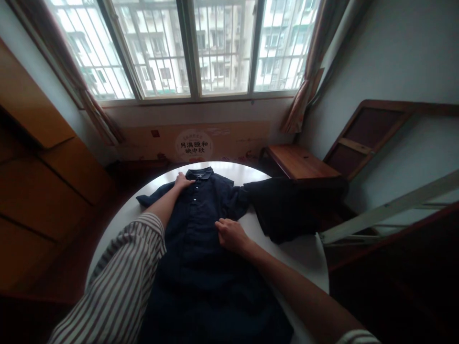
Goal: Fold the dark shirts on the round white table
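Evidently we are smoothing the dark shirt [201,258] spread flat on the white surface [304,253], so our left hand [183,181], grip apart, should pin the collar while our right hand [231,235], curled at the shirt's side, pinching or not we cannot tell, draws cloth taut

Left arm stretched well forward, striped sleeve pushed up near the elbow, forearm bare. My left hand [183,181] lies flat, palm down, fingers loosely together. Right arm comes in from lower right, forearm bare, wrist about straight. My right hand [231,235] sits nearer to me, knuckles up, fingers curled under; can't tell if they're pinching.
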A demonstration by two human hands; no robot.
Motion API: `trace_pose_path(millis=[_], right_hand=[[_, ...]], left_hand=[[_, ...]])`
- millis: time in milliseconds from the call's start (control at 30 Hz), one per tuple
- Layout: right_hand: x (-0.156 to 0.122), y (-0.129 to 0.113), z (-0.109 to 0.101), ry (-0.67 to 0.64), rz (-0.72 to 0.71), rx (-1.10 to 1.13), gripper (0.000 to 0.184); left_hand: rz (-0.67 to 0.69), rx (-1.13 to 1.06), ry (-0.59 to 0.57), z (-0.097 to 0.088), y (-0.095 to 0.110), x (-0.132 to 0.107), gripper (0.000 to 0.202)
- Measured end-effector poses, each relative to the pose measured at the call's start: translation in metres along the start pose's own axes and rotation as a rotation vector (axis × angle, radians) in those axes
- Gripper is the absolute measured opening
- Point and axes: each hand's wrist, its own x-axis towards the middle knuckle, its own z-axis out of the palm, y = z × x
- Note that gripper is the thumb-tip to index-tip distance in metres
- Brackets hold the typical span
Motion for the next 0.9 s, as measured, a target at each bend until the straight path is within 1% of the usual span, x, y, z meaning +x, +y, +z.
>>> trace_pose_path(millis=[67,167,200,233,267,333,400,433,467,500,567,633,667,700,733,767,833,900], right_hand=[[0.001,0.002,0.0,0.003,0.001,0.024,0.021],[0.001,0.002,0.004,0.026,0.008,0.074,0.019],[0.001,0.003,0.006,0.046,0.025,0.108,0.023],[0.002,0.003,0.007,0.073,0.057,0.155,0.03],[0.002,0.005,0.009,0.116,0.105,0.212,0.042],[0.003,0.009,0.01,0.246,0.217,0.355,0.068],[0.003,0.016,0.009,0.382,0.295,0.502,0.089],[0.003,0.02,0.007,0.428,0.303,0.563,0.094],[0.002,0.024,0.005,0.449,0.287,0.611,0.095],[0.0,0.028,0.002,0.445,0.246,0.649,0.091],[-0.005,0.032,-0.004,0.423,0.108,0.697,0.072],[-0.01,0.033,-0.011,0.441,-0.026,0.703,0.053],[-0.01,0.032,-0.016,0.473,-0.065,0.693,0.046],[-0.009,0.032,-0.023,0.513,-0.086,0.679,0.042],[-0.005,0.031,-0.031,0.554,-0.097,0.665,0.04],[0.002,0.031,-0.042,0.591,-0.107,0.652,0.039],[0.026,0.034,-0.069,0.649,-0.113,0.61,0.039],[0.058,0.039,-0.1,0.668,-0.074,0.519,0.034]], left_hand=[[0.023,0.008,0.005,0.005,-0.003,0.003,0.041],[0.051,0.026,0.021,0.007,-0.008,0.002,0.038],[0.061,0.034,0.027,0.006,-0.01,-0.001,0.038],[0.07,0.041,0.034,0.005,-0.011,-0.005,0.036],[0.075,0.049,0.04,0.004,-0.012,-0.011,0.033],[0.133,0.057,0.044,0.0,-0.013,-0.032,0.026],[0.302,0.032,0.01,-0.006,-0.011,-0.065,0.031],[0.416,0.014,-0.022,-0.01,-0.009,-0.085,0.035],[0.521,0.001,-0.065,-0.015,-0.007,-0.105,0.039],[0.599,0.008,-0.103,-0.02,-0.004,-0.126,0.043],[0.667,0.076,-0.119,-0.032,0.001,-0.162,0.048],[0.666,0.163,-0.042,-0.043,0.004,-0.185,0.052],[0.654,0.194,0.01,-0.049,0.005,-0.19,0.053],[0.642,0.215,0.056,-0.055,0.005,-0.19,0.054],[0.629,0.229,0.091,-0.06,0.005,-0.185,0.055],[0.625,0.235,0.115,-0.065,0.004,-0.176,0.055],[0.625,0.225,0.15,-0.073,0.004,-0.142,0.053],[0.595,0.195,0.193,-0.076,0.005,-0.096,0.05]])
